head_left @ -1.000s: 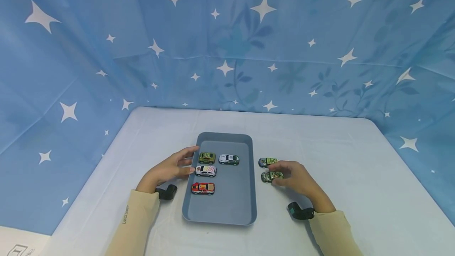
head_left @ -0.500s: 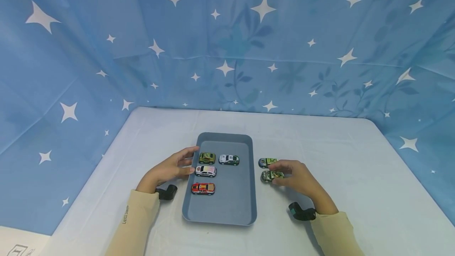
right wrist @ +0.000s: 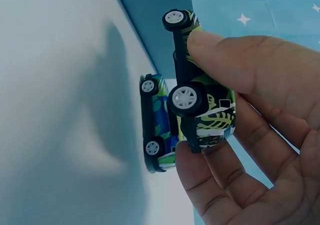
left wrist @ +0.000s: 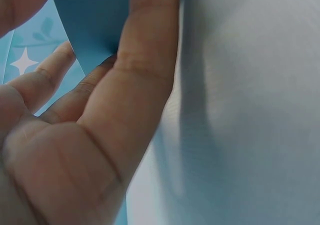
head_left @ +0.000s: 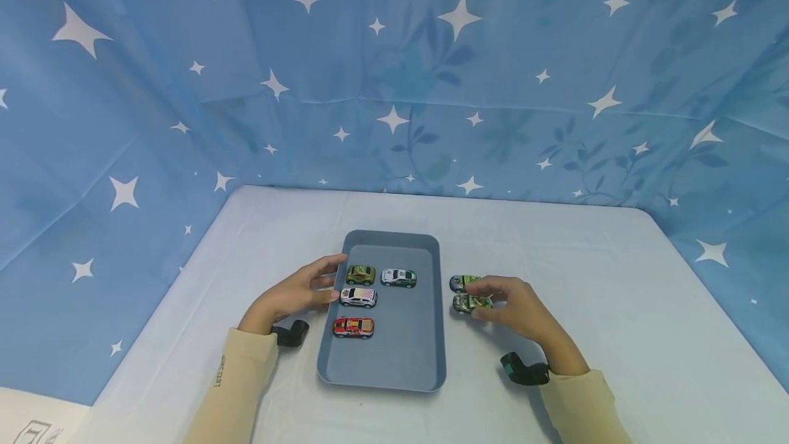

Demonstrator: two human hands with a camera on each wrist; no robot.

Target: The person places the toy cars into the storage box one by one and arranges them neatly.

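Note:
In my right hand [head_left: 508, 303] a green camouflage toy car [right wrist: 205, 95] is pinched between thumb and fingers. It is raised slightly off the white tabletop, as the right wrist view shows. Just beyond it, a blue-and-green toy car [right wrist: 159, 120] stands on the table, partly hidden by the hand in the head view. My left hand [head_left: 296, 297] rests its fairly straight fingers against the left wall of a grey-blue tray [head_left: 401, 375]. Inside the tray are an olive-green car [head_left: 360, 275], a white-and-green car [head_left: 398, 278], a white patterned car [head_left: 358, 297] and a red car [head_left: 353, 327].
The tray's right rim [head_left: 441, 321] lies between its cars and my right hand. A blue star-printed curtain [head_left: 394, 74] hangs behind the white-covered table [head_left: 555, 245]. A paper sheet with printed marks [head_left: 37, 420] shows at the lower left.
The green camouflage car has risen slightly toward the blue-and-green car, held in my right hand. My left hand and the tray keep their places; the head view has shifted a little.

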